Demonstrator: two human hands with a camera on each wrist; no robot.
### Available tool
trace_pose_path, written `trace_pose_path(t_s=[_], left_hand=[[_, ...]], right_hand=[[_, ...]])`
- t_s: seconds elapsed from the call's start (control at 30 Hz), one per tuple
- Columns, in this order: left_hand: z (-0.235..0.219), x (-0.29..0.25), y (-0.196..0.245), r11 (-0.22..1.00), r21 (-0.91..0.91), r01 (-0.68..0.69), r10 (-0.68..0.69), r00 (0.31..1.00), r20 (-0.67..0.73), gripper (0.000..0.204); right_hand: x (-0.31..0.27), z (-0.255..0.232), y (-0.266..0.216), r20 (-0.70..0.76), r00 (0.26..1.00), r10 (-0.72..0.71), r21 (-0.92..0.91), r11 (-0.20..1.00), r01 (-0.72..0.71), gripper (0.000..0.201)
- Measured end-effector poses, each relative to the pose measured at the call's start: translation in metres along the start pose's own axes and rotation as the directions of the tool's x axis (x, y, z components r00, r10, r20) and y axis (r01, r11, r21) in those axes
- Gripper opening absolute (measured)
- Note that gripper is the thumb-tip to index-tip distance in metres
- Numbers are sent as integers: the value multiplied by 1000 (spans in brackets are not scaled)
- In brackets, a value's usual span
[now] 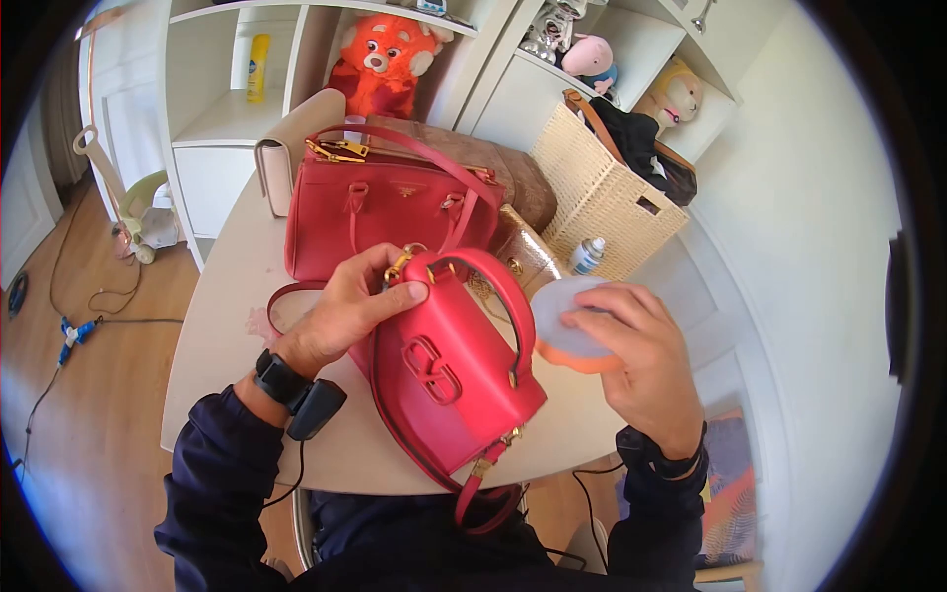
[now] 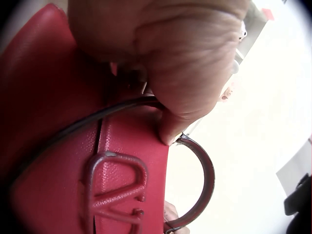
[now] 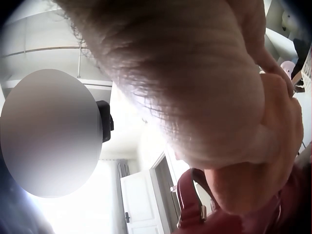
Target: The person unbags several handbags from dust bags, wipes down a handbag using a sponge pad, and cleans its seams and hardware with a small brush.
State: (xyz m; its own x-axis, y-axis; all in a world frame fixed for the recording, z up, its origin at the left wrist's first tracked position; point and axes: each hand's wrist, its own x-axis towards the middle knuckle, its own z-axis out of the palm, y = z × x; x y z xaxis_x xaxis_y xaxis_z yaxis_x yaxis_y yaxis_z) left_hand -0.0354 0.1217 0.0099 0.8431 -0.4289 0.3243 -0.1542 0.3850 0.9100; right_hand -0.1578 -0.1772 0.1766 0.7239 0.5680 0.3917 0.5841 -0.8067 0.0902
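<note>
In the head view a pinkish-red handbag with a V-shaped emblem stands tilted above the near part of the table. My left hand grips its upper corner by the gold strap clasp, thumb on top; the other fingertips are hidden behind the bag. The bag's top handle arches beside that hand in the left wrist view. My right hand holds a round sponge pad, grey on one face and orange below, just right of the bag's handle. The orange side of the pad overlaps the bag in the right wrist view.
Behind stand a darker red handbag, a beige bag, a brown bag and a gold clutch. A small white bottle stands before a woven basket. Shelves line the back; the table's curved edge is at left.
</note>
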Motion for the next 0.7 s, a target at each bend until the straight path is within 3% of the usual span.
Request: trace_pose_path(t_s=[0.07,0.17,0.2,0.27,0.33,0.47,0.63,0.7], left_hand=[[-2,1,-2,1000,11,-27,28,999,-39,31],[1,2,-2,986,161,-34,78,958,-277,27],[3,3,-2,986,164,-32,76,961,-266,27],[7,4,-1,985,162,-67,124,917,-379,28],[7,3,0,981,184,-66,132,918,-375,27],[6,3,-2,976,205,-72,146,916,-372,26],[4,4,-2,982,158,-108,155,931,-330,27],[2,4,-4,987,119,-103,138,933,-331,27]], right_hand=[[-7,-5,-1,-61,997,45,-33,998,-47,43],[-12,-6,-6,-116,988,100,5,995,-100,43],[-11,0,-8,-152,985,86,-2,996,-87,43],[-8,13,-11,-197,977,81,-12,996,-84,44],[-3,28,-8,-216,976,30,-126,990,-59,47],[1,59,6,-298,954,33,-163,983,-85,53],[3,88,16,-337,937,94,-82,988,-129,53],[-2,92,14,-279,955,97,-64,991,-119,52]])
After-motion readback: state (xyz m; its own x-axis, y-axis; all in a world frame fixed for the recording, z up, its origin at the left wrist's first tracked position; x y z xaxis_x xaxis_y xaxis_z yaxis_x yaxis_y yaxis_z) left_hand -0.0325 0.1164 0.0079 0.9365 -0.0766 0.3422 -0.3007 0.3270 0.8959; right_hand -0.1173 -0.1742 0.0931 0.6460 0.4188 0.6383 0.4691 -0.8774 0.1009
